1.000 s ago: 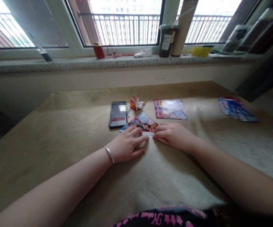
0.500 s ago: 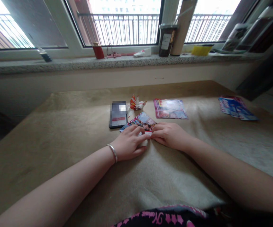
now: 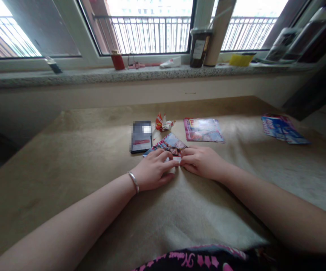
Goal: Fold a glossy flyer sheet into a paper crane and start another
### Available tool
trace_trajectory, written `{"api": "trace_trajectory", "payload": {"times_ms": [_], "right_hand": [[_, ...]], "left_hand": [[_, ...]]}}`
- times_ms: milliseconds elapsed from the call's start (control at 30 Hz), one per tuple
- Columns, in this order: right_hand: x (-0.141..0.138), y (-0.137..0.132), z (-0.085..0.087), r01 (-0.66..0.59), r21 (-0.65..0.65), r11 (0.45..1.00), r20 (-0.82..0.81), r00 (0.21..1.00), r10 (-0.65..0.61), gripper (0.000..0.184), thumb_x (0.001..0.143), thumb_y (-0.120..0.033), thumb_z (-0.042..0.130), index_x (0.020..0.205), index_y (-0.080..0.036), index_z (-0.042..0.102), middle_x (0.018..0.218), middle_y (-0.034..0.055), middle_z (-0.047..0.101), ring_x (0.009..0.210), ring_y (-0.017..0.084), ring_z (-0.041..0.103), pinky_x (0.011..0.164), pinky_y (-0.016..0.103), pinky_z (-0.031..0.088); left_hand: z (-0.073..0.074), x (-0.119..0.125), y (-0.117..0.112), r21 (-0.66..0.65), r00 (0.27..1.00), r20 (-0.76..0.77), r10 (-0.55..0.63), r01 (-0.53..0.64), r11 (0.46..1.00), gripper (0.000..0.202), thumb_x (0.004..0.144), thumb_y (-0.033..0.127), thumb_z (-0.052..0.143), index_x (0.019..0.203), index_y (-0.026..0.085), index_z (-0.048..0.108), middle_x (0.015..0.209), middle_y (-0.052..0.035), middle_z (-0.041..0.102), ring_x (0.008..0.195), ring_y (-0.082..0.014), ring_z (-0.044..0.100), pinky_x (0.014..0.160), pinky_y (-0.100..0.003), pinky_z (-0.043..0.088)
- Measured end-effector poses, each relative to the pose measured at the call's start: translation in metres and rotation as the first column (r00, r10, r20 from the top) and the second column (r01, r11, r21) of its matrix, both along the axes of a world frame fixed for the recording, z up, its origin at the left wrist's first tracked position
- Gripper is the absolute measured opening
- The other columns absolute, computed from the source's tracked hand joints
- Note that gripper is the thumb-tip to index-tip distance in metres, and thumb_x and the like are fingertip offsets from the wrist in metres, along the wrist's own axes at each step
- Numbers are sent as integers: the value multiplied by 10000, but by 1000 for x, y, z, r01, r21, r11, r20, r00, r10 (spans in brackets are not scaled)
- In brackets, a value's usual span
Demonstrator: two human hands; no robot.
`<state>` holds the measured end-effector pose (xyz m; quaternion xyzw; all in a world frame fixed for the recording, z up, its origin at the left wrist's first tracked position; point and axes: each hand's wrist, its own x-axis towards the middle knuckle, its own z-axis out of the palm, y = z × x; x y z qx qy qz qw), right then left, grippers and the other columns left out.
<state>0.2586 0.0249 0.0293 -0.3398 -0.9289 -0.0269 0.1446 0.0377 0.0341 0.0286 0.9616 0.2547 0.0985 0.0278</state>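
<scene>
A glossy printed paper sheet (image 3: 170, 144), folded into a triangle, lies on the tan cloth-covered table (image 3: 66, 162). My left hand (image 3: 153, 171), with a silver bracelet on the wrist, presses its fingers together on the sheet's near edge. My right hand (image 3: 201, 161) pinches the same edge from the right, fingertips meeting the left hand's. The near part of the sheet is hidden under both hands.
A dark phone (image 3: 141, 142) lies just left of the sheet. A small folded paper figure (image 3: 163, 123) and a flat printed sheet (image 3: 203, 130) sit behind it. More printed sheets (image 3: 283, 129) lie far right. The window sill (image 3: 95, 75) holds a red cup (image 3: 117, 61), a dark jar (image 3: 199, 49) and a yellow object (image 3: 240, 60).
Both hands have slid slightly away from me along the sheet's near edge, covering more of it. Nothing else has moved.
</scene>
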Motion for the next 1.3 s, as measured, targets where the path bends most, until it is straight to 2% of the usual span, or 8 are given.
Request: {"api": "trace_trajectory", "payload": {"times_ms": [467,1300], "right_hand": [[3,1,-3,-10,-21,1000,-21,1000,9,176,842,-227,482,830,-214,657,885,35,634,769,140,538,641,248,360],[6,4,-7,-18,-44,999,-24,1000,17,176,847,-234,484,850,-218,659,895,40,628,798,147,543,665,248,373]], "left_hand": [[3,-5,3,6,998,2,-60,60,998,268,867,293,443,1093,213,563,1100,-79,522,1024,-226,438,923,-389,393],[1,-16,10,-100,993,65,-99,105,989,201,876,183,416,946,184,604,1058,-79,559,1001,-191,481,908,-349,418]]}}
